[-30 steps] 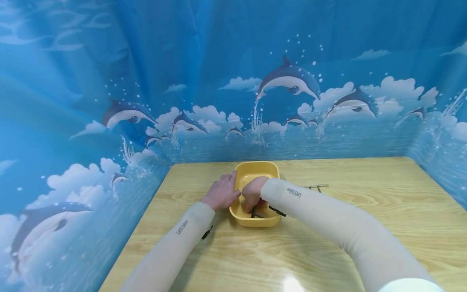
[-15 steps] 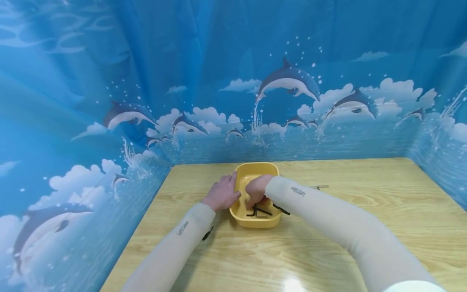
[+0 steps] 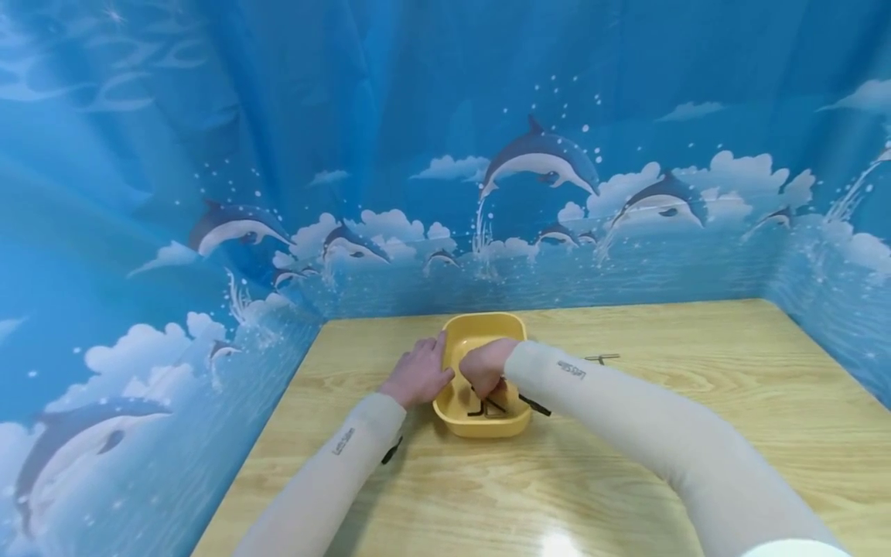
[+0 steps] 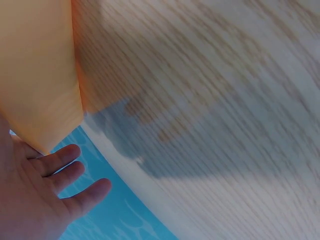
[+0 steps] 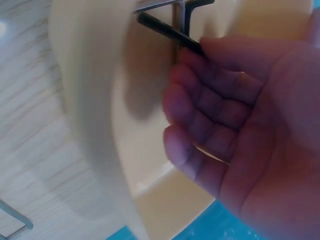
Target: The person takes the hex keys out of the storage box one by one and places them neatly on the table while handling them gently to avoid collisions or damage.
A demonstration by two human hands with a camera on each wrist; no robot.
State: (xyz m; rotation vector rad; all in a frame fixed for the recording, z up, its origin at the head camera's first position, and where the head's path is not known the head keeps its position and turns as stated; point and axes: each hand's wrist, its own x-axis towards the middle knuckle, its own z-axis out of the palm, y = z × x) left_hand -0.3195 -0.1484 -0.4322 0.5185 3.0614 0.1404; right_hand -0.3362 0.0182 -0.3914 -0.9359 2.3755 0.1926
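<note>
In the head view a yellow plastic box (image 3: 483, 430) stands on the table, with several L-shaped hex keys inside its near end. My left hand (image 3: 416, 373) rests against the box's left side. Its fingers look loosely extended in the left wrist view, beside the outer wall. My right hand (image 3: 485, 367) reaches down into the box. Up close in the right wrist view, its thumb and index finger pinch one end of a black hex key (image 5: 167, 31). A second black key (image 5: 199, 4) and a silver key (image 5: 155, 5) lie just beyond; the pinched end is hidden by the fingers.
More thin metal keys (image 3: 602, 357) lie on the wood-grain table (image 3: 445, 495) right of the box, partly behind the right sleeve. A blue dolphin-print curtain (image 3: 390, 155) surrounds the table's back and sides.
My right hand first drew back from the keys at the near end, baring more of them, then shifted slightly left over them. My left hand stays at the box's side.
</note>
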